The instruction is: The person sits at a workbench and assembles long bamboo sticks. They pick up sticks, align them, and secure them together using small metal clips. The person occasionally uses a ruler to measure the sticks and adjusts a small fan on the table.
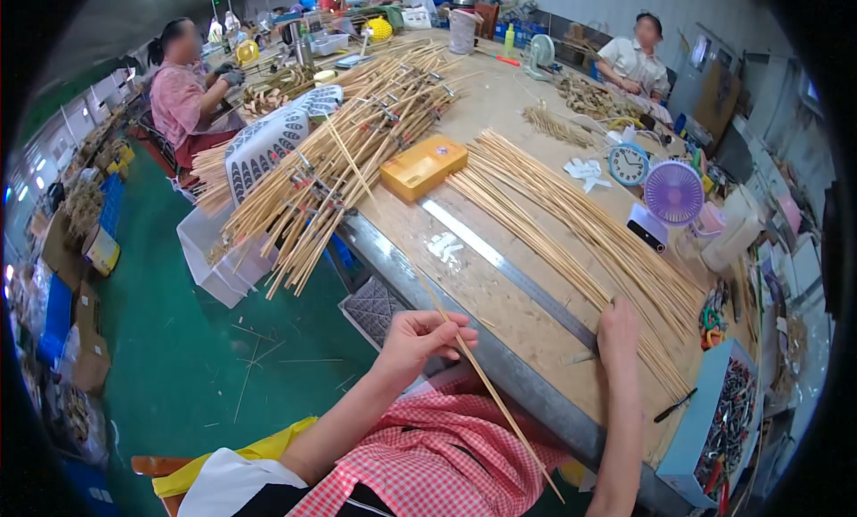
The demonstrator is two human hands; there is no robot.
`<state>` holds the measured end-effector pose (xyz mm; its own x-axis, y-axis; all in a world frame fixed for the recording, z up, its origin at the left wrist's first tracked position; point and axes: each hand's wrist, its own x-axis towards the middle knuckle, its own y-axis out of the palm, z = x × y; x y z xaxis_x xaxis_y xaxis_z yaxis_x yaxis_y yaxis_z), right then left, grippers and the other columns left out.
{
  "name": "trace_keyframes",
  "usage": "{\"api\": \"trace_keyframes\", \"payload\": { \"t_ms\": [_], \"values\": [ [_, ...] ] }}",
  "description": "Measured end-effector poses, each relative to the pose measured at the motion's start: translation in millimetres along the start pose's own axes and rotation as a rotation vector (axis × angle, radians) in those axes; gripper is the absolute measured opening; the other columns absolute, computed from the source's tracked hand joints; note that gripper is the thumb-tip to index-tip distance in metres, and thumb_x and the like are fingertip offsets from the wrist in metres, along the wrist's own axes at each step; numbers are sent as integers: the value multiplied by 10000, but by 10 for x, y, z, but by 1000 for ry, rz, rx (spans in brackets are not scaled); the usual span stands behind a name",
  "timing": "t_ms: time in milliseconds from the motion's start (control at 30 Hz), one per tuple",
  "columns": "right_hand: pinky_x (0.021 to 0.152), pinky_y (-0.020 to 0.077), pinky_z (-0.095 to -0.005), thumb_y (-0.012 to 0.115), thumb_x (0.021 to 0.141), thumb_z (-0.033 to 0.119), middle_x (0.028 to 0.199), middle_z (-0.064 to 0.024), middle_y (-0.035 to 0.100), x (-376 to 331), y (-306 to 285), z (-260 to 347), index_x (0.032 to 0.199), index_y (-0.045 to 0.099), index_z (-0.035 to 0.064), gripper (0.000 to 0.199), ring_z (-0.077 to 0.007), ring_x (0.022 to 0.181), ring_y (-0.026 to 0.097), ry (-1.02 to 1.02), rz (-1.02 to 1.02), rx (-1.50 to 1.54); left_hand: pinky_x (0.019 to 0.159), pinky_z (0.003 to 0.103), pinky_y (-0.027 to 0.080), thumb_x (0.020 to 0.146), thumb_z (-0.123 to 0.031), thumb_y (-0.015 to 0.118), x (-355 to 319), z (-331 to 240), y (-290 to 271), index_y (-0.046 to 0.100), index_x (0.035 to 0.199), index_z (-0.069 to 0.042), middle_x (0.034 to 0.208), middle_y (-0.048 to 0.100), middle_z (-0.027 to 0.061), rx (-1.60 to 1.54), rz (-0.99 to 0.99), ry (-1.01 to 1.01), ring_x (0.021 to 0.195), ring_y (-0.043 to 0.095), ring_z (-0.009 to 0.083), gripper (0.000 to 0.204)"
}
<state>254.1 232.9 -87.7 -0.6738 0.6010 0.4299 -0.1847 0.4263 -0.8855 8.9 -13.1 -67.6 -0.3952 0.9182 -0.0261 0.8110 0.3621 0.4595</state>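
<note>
Bamboo, pale and thin, makes up the single stick (486,383) that the left hand (420,338) pinches between thumb and curled fingers; the stick slants from the table's near edge down across a lap covered in red-and-white checked cloth (446,454). The right hand (618,329) lies flat with fingers together on the near end of a loose bundle of sticks (571,222), holding nothing that shows. That bundle fans out long and straight across the worn wooden table (500,294), which has a grey metal edge and a flat metal ruler (500,262) lying along it. Just beyond the bundle sits a flat yellow box (423,167), rectangular with rounded corners. Past the box, a heap of thicker sticks (339,160) with small clips juts over the table's edge above a white plastic basket (268,146) with oval holes. To the right stand a round blue clock (628,163) and a small purple fan (673,194). A light blue tray (692,428) of dark metal pieces rests at the near right corner. Below, the floor (178,338) is green and littered with stray splinters
</note>
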Motion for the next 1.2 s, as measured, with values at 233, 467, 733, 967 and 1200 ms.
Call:
{"api": "trace_keyframes", "payload": {
  "t_ms": [233, 467, 733, 967, 1200],
  "values": [
    [648, 466, -383, 542, 689, -20, 858, -151, 530, -8, 80, -119, 724, 532, -7, 38, -299, 770, 560, -41, -79, 40, 625, 251, 548, 894, -151, 598, -11, 15, -7, 603, 1058, 52, 923, 677, 172, 17, 21, -2, 840, 681, 248, 261],
    [606, 489, -378, 554, 723, -54, 960, -179, 563, -37, -147, -101, 807, 529, -17, 95, -319, 747, 597, 95, -239, 141, 620, 250, 548, 889, -157, 606, 3, 36, -9, 605, 1054, 54, 928, 676, 177, -10, 21, -7, 842, 680, 253, 268],
    [565, 475, -331, 590, 741, -114, 959, -177, 547, -271, -1243, 1125, 912, 566, -31, 192, -274, 695, 582, -59, -470, 563, 628, 251, 554, 887, -139, 603, -76, -75, 39, 613, 1047, 54, 931, 676, 181, 20, -5, 33, 852, 679, 251, 251],
    [622, 523, -359, 575, 687, -117, 971, -183, 562, -484, -1232, 1731, 994, 599, -66, 312, -300, 747, 619, -79, -352, 802, 646, 261, 565, 888, -110, 589, -100, -220, 133, 592, 1079, 74, 949, 666, 206, 34, -31, 97, 870, 674, 257, 265],
    [622, 525, -348, 549, 665, -107, 993, -167, 560, -588, -1153, 1669, 1000, 591, -70, 339, -287, 758, 626, -121, -218, 834, 623, 259, 564, 891, -85, 572, -78, -75, 64, 586, 1085, 74, 952, 665, 212, 22, -9, 29, 861, 677, 273, 252]
  ]
}}
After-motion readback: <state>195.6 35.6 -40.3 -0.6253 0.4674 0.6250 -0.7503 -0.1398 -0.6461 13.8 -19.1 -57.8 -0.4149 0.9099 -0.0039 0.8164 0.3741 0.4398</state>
